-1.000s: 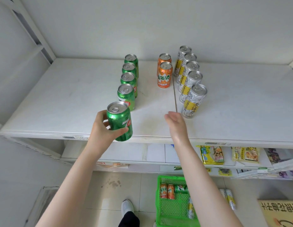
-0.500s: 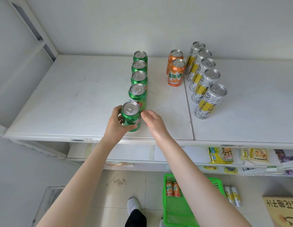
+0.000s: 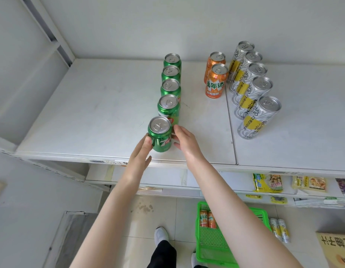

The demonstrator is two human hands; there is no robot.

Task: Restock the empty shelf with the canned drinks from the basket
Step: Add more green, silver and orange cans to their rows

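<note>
Front green can [image 3: 160, 136] stood on shelf [image 3: 90, 113], touched at 9 o'clock by loose-fingered left hand [image 3: 140, 153], at 3 o'clock by loose-fingered right hand [image 3: 184, 141]

front orange can [image 3: 215, 85] reads 美年达; nearest green can [image 3: 161, 139] shows a 7; silver cans [image 3: 253, 120] say hao.

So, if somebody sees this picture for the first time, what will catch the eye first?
The row of five green cans on the white shelf, with the left hand and right hand touching the front can from either side. Right of it stand two orange cans and five silver-and-yellow cans; a green basket sits on the floor below.
</note>
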